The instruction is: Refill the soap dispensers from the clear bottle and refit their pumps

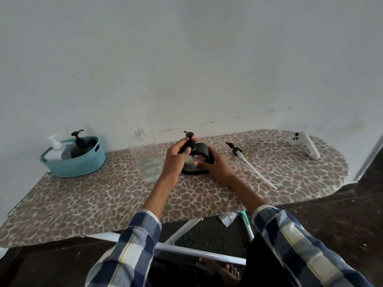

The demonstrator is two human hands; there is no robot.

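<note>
You're working on a long, rounded ironing board [83, 204] in a soft leopard-print cover, so call it your desk; it gives a padded, slightly uneven footing. At its far left sits a teal woven-look plastic basket [83, 164] holding a white dispenser [55, 151] and a black dispenser [81, 149], both with pumps on; whether they are filled you can't tell from here.

The clear bottle [145, 160], square-shouldered with a threaded neck, stands uncapped just left of your hands and looks nearly drained, only a shallow pool at the bottom.

The dispenser in hand [195, 160], a squat black-framed body with a clear window, stands on the desk at centre. Your left hand [176, 157] has its fingers closed round the black pump collar [191, 145], apparently screwing it home, while your right hand [215, 164] grips the body to steady it. This one seems close to finished.

Right of it lies a loose pump [236, 150] with a long translucent dip tube, not yet refitted. A white glossy handheld device [306, 147] lies at the far right.
</note>
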